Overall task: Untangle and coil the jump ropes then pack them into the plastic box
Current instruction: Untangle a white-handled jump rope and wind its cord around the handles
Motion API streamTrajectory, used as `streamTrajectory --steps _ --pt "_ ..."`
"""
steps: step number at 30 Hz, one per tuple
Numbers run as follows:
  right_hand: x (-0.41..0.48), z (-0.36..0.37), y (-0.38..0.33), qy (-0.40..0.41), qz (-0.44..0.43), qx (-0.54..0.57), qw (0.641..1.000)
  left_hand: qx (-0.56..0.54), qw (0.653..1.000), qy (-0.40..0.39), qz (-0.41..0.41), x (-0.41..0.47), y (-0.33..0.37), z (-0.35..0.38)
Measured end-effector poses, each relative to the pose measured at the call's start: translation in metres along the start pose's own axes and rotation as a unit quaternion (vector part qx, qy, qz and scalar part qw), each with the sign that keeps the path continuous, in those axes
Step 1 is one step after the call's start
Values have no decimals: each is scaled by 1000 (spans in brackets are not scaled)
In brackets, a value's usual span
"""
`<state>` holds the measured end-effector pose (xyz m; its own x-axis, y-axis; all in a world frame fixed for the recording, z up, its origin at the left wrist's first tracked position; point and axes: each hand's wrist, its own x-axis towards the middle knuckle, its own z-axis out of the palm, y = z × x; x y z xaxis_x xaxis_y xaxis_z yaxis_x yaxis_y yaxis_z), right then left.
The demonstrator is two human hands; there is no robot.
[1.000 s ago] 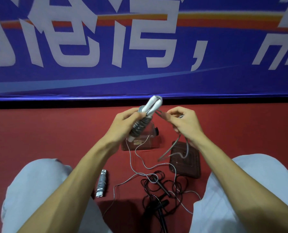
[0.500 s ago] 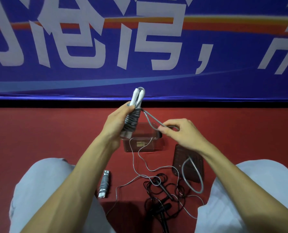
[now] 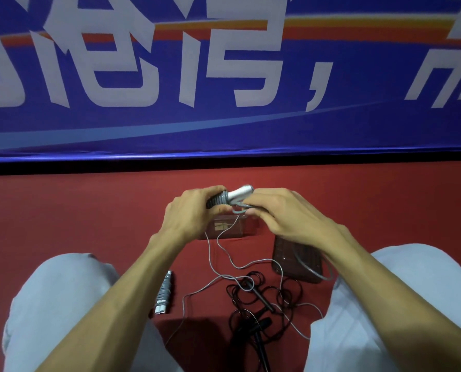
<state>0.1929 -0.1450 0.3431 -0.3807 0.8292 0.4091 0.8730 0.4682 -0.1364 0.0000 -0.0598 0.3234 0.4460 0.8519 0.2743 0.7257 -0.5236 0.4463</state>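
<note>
A blue banner [image 3: 224, 76] backs the red floor [image 3: 62, 210]. Toward the floor's far edge lie a lid [image 3: 291, 261] and the plastic box [image 3: 224, 229], with a black rope tangle [image 3: 253, 299] and a wound grey rope [image 3: 164, 292] nearer. Above the box, the left hand [image 3: 194, 210] clenches the grey jump rope [image 3: 232, 197] and the right hand [image 3: 285, 213] pinches its cord

A grey jump rope with white handles [image 3: 237, 194], cord half wound round them, is held level above a clear plastic box [image 3: 240, 229]. From the box, a coiled grey rope bundle [image 3: 164, 292] lies at 7 o'clock, a tangled black jump rope [image 3: 260, 296] at 5, and a dark translucent lid [image 3: 284, 260] at 4.
</note>
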Motion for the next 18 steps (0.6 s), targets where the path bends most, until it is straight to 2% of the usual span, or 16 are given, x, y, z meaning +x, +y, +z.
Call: streamTrajectory --steps 3,6,9,13,18 --pt "-1 3 0 30 -12 -24 999 48 993 -88 61 -3 3 3" --pt "0 8 2 65 45 -10 997 42 980 -148 128 -5 7 6" --pt "4 12 8 86 150 49 984 -10 974 -158 162 -3 4 7" --pt "8 13 12 123 244 150 950 -84 969 -161 165 -3 1 7" --pt "8 17 11 124 312 269 903 -99 973 -160 136 -2 -1 11"
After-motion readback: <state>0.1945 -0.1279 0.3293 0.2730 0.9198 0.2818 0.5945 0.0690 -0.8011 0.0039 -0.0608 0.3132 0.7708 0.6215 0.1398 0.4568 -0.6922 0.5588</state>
